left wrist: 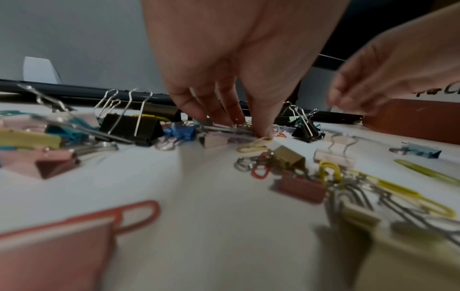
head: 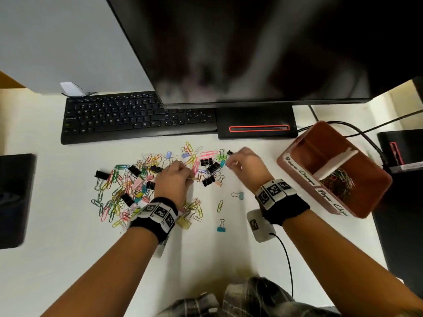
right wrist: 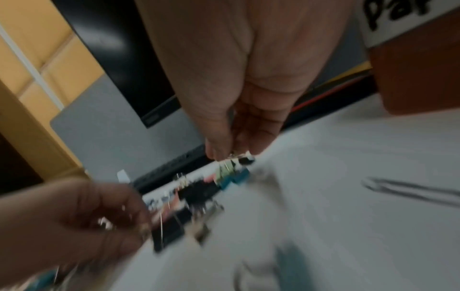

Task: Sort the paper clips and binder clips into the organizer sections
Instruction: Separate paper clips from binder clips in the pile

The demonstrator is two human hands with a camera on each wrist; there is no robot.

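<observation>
head view, white desk [head: 57,248], keyboard [head: 128,117], monitor [head: 251,53]

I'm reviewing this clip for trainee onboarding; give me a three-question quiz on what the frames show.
1. True or false: the organizer stands on the person's left.
2. What does the right hand pinch? A) yellow paper clip B) small black binder clip C) nothing
3. Fill in: the organizer's near section holds ____.

Key:
1. False; it stands on the right.
2. B.
3. Paper clips. The left hand presses its fingers into the clip pile.
</observation>
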